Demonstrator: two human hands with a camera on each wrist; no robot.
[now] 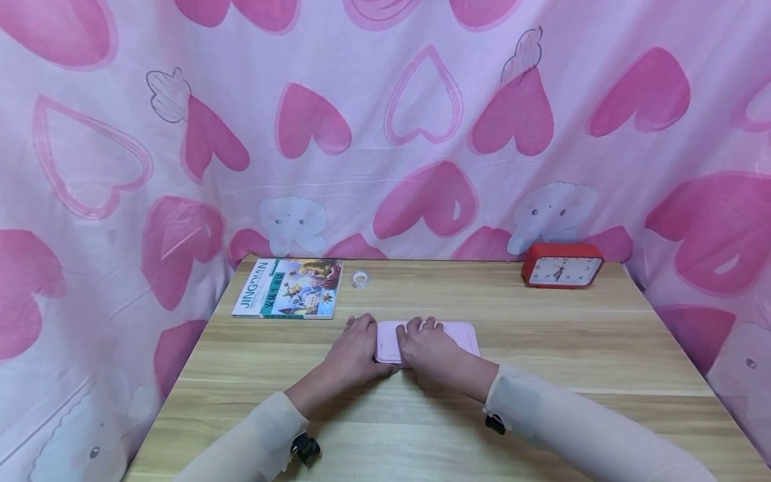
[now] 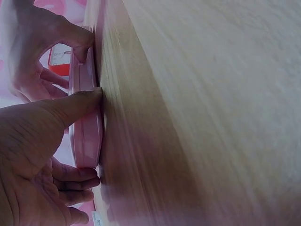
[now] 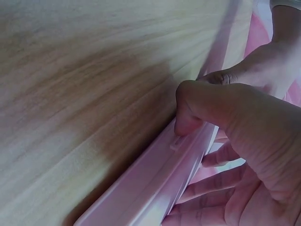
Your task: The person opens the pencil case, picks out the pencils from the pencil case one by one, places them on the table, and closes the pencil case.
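Observation:
A flat pink case (image 1: 461, 335) with rounded corners lies on the wooden table in front of me. My left hand (image 1: 355, 351) grips its left end, thumb along the front side and fingers round the far edge. From the right, my right hand (image 1: 432, 348) reaches over the lid with its fingers spread on top. In the right wrist view, the thumb of that hand presses on the front side, beside a small raised catch (image 3: 176, 142) at the seam. The case looks closed all along the seam in the left wrist view.
A picture book (image 1: 301, 288) lies at the back left of the table (image 1: 572, 415), with a small roll of clear tape (image 1: 360, 279) beside it. At the back right stands a red clock (image 1: 563, 266). A pink heart-patterned curtain (image 1: 361, 181) hangs behind and along the sides.

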